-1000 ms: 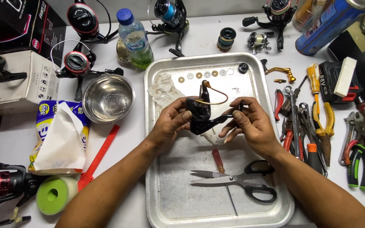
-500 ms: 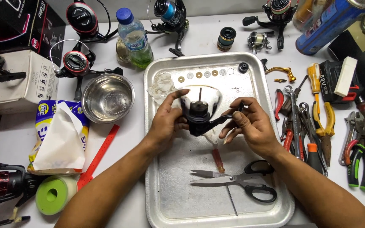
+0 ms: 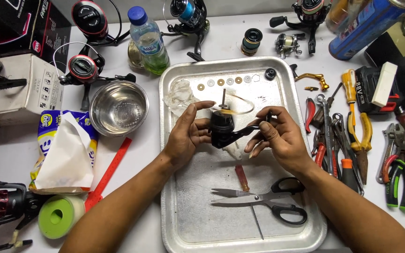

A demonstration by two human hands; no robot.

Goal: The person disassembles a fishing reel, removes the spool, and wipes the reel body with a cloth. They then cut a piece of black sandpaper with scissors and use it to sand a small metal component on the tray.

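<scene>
Over a metal tray (image 3: 179,220), both my hands hold a black fishing reel body (image 3: 223,130) with its thin shaft pointing up. My left hand (image 3: 187,133) cups the body from the left, thumb raised. My right hand (image 3: 277,138) grips the reel's black arm on the right. A row of small washers (image 3: 225,82) lies along the tray's far edge, and a crumpled clear plastic bag (image 3: 179,96) sits at its far left. Scissors (image 3: 263,200) and a small red-handled tool (image 3: 242,177) lie on the tray near me.
Left of the tray stand a steel bowl (image 3: 118,107), a water bottle (image 3: 148,42), a tissue pack (image 3: 64,152), a green tape roll (image 3: 58,215) and a red strip (image 3: 108,173). Several fishing reels (image 3: 83,68) line the back. Pliers and wrenches (image 3: 352,136) crowd the right side.
I have turned the reel body upright between my hands, so its shaft now points up. My left thumb has lifted off it. The hands stayed over the tray's middle.
</scene>
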